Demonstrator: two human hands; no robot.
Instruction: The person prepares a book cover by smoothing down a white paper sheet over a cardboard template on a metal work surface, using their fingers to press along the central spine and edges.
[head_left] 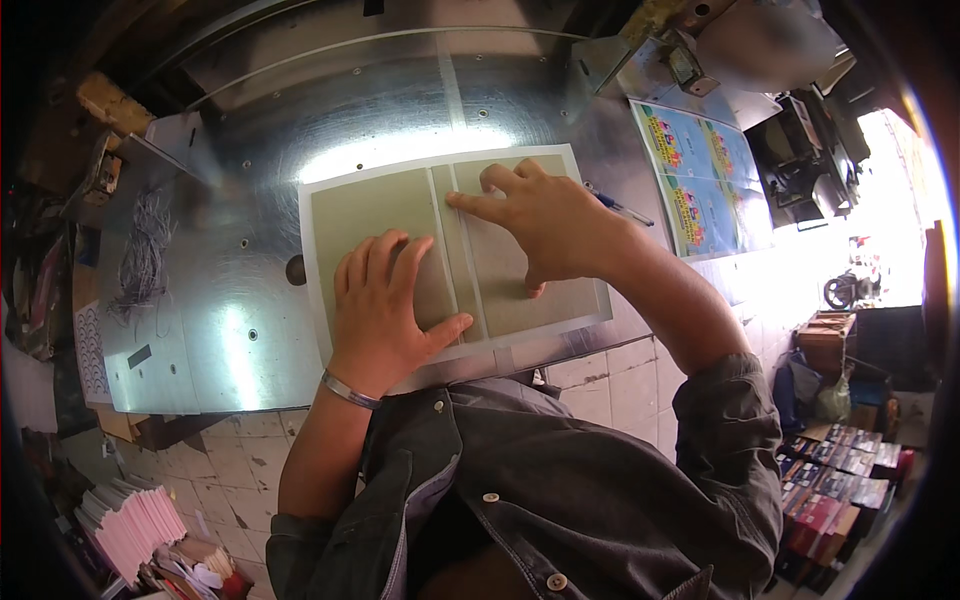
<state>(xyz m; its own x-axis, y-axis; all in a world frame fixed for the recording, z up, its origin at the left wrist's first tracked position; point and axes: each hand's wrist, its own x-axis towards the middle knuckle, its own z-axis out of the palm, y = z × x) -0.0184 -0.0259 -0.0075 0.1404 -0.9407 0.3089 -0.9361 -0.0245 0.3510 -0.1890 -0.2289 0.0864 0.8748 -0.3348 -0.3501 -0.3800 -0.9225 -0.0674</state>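
Observation:
A white sheet point(540, 327) lies on the metal table with two grey-green boards on it. Between the left board point(365, 205) and the right board point(512, 308) runs a narrow strip point(455, 250), edged by thin white gaps. My left hand point(380, 310) rests with fingers spread on the left board, its thumb reaching over the strip's lower part. Over the right board is my right hand point(555, 225), its index finger stretched to the strip's upper end. Its thumb points down to the right board, and the other fingers are partly bent. Neither hand holds anything.
Beside my right forearm lies a pen point(628, 210). Blue printed sheets point(700, 185) sit at the table's right. A tangle of string point(146, 250) is on the metal table point(215, 330) at left. Paper stacks point(140, 525) and piled books point(835, 490) stand lower down.

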